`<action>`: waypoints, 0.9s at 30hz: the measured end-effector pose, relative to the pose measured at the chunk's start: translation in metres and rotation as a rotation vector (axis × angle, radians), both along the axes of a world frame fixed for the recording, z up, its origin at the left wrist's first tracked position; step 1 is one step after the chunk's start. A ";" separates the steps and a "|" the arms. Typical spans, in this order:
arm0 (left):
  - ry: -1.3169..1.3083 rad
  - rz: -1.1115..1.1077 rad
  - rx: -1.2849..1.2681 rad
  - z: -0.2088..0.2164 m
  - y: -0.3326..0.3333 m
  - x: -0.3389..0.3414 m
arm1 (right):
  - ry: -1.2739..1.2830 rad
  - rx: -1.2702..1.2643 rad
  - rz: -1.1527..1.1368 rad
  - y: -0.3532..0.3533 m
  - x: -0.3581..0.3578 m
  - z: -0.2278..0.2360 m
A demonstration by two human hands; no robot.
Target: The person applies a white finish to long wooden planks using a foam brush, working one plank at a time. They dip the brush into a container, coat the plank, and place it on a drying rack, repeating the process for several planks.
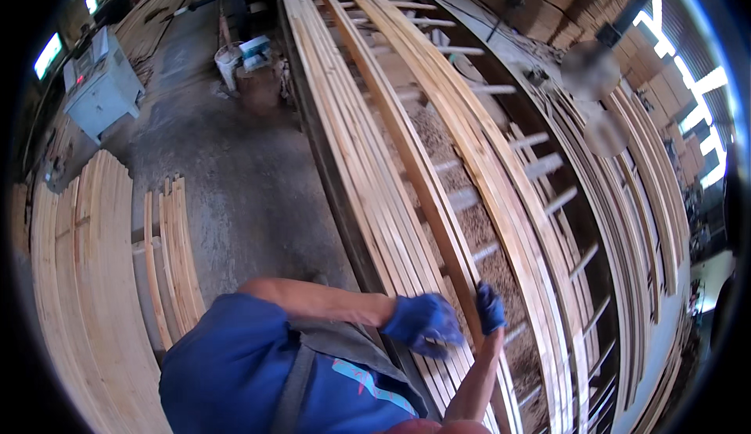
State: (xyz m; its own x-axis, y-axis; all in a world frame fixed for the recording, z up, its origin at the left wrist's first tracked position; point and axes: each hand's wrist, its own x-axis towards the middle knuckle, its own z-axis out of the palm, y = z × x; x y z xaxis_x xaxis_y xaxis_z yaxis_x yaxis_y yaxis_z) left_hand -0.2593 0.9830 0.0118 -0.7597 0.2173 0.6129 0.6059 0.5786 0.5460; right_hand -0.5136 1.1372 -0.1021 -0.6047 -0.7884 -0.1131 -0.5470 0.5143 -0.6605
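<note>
A long wooden board stands on its edge, running lengthwise across a roller bed. My right hand, in a blue glove, is closed on the board's right side near my body. To its left, my left hand, also gloved in blue, hovers over or rests on a row of pale wooden strips; motion smears its fingers, so their pose cannot be told. More wooden planks lie side by side to the right of the board.
Rollers cross the bed, with wood shavings beneath. A plank stack and thinner strips lie at left. A grey cabinet and a white bucket stand farther back. Long boards lie along the right.
</note>
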 end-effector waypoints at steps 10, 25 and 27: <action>-0.385 0.845 0.165 -0.062 -0.293 0.218 | 0.019 0.624 0.096 -0.107 0.004 0.013; -0.788 1.458 1.538 -0.271 -0.487 0.508 | 0.351 0.045 0.366 -0.778 0.112 -0.024; -0.342 1.601 2.384 -0.293 -0.454 0.568 | -0.135 -0.044 0.454 -0.782 0.120 -0.031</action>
